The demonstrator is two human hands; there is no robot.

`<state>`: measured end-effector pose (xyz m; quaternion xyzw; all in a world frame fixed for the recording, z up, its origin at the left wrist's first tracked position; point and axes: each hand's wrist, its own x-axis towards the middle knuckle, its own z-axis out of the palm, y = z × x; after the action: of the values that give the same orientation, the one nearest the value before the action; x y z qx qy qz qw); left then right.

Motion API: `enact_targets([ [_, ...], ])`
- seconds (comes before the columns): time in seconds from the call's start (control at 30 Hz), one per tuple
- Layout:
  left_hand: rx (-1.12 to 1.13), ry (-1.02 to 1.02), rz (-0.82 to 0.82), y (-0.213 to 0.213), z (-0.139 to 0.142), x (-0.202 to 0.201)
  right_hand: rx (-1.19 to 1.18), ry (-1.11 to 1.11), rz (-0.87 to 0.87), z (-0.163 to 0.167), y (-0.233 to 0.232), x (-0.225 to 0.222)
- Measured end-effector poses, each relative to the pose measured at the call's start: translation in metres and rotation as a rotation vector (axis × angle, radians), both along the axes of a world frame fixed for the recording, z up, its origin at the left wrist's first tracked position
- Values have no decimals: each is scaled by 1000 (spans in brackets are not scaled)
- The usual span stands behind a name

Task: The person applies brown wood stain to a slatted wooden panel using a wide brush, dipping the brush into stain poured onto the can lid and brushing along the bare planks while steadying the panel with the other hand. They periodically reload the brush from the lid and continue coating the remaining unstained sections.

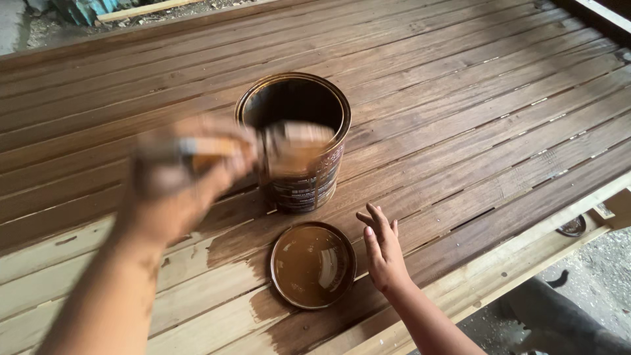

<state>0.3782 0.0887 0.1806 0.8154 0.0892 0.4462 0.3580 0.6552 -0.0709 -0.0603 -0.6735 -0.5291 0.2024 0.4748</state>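
Two hands appear above a slatted wooden table (pixel 460 98) seen from overhead. At left, the left hand (pixel 174 181) is blurred by motion and closed around the handle of a paintbrush (pixel 263 146), whose stained bristle end lies over the near rim of an open round tin can (pixel 296 141). The can stands upright near the middle of the table; its interior is dark, its rim is smeared brown, and its side carries a dark printed label. Just in front of the can, apart from it, the round lid (pixel 313 264) lies flat with its inner face up, coated in brown stain. At right, the right hand (pixel 382 246) holds nothing; its fingers are spread and its palm faces down, resting on or just above the boards beside the right edge of the lid, whether it touches the lid cannot be told. Boards around the can and toward the far side are darker brown, whereas those nearest the left forearm are paler, with a dark patch spreading from under the lid. Beyond the near right edge of the table, grey ground (pixel 601 276) is visible.
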Motion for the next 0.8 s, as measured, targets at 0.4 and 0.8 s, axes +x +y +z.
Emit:
enact_targets([
  [0.4,-20,949,298,104,-32,148,1,25,-17,3,-14,0],
  [0.8,-343,555,422,102,-9,88,-35,32,-18,3,-20,-3],
])
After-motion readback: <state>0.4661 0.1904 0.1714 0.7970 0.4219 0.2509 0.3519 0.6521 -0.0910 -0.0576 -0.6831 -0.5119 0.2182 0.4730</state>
